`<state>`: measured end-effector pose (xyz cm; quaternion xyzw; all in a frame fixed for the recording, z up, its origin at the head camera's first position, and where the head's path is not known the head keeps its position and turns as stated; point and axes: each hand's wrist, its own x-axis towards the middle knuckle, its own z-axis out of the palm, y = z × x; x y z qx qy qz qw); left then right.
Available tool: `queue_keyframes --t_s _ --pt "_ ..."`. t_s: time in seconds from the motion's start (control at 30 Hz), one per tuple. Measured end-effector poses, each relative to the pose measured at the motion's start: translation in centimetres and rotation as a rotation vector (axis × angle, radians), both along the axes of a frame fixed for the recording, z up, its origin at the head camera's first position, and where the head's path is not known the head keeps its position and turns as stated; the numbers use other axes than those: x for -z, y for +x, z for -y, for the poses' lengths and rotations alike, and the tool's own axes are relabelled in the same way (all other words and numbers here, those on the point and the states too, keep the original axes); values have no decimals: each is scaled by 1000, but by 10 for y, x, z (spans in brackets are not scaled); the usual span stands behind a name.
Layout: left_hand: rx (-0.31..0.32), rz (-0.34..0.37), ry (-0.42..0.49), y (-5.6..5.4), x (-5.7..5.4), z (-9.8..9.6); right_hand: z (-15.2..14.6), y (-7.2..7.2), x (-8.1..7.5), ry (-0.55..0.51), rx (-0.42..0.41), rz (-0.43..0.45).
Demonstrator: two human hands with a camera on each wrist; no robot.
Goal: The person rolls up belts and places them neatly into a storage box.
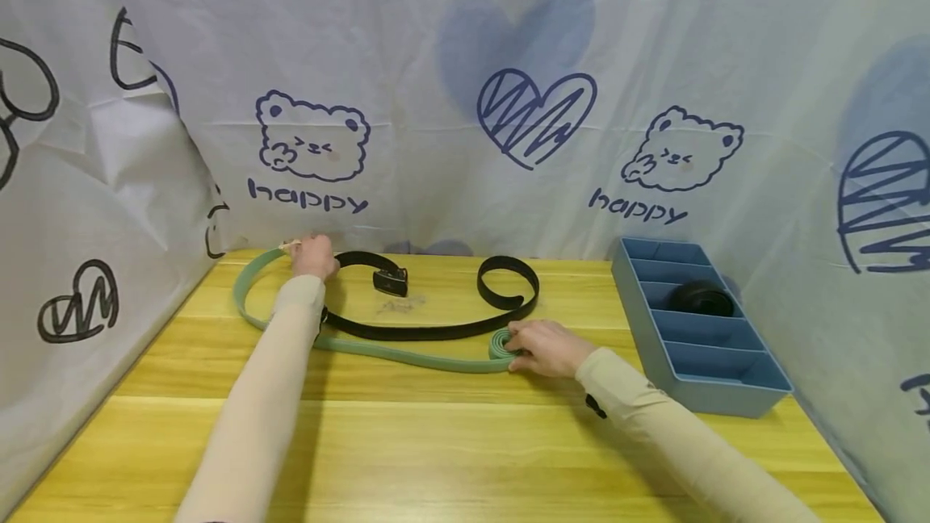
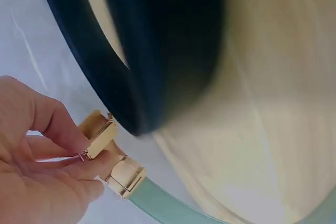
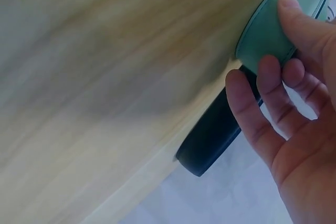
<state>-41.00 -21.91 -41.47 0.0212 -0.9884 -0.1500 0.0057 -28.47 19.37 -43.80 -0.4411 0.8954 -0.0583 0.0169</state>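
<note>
A green belt (image 1: 421,358) stretches across the wooden table, curving round at the left and wound into a small coil at its right end. At the far left, my left hand (image 1: 312,257) holds its gold buckle (image 2: 100,137), pinched between thumb and fingers in the left wrist view. My right hand (image 1: 548,348) grips the green coil (image 3: 262,38), thumb on one side and fingertips on the other. Just behind the green belt lies a black belt (image 1: 429,333), partly unrolled, with a dark buckle (image 1: 391,282) at one end and a loose curl at the other.
A blue-grey divided box (image 1: 726,398) stands at the right of the table (image 1: 436,450). One of its compartments holds a coiled black belt (image 1: 701,299). White cloth (image 1: 421,103) with printed bears and hearts hangs behind and at both sides.
</note>
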Motion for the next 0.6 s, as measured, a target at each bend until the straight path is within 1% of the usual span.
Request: queue_keyframes --t_s 0.1,0.2,0.3,0.4,0.5,0.6 --pt "-26 51 -2 6 0 13 -1 -3 -1 6 -20 6" --pt "-30 113 6 10 -1 20 -2 -3 -2 1 -31 10" --pt "-24 165 26 14 -3 21 -2 -3 -3 -7 -39 12" --pt "-22 201 20 17 -5 19 -1 -2 -3 -11 -42 16" --pt "-22 197 -28 20 -9 12 0 -2 -3 -9 -36 18" --pt "0 140 -85 23 -14 -2 0 -2 -2 -1 -20 13"
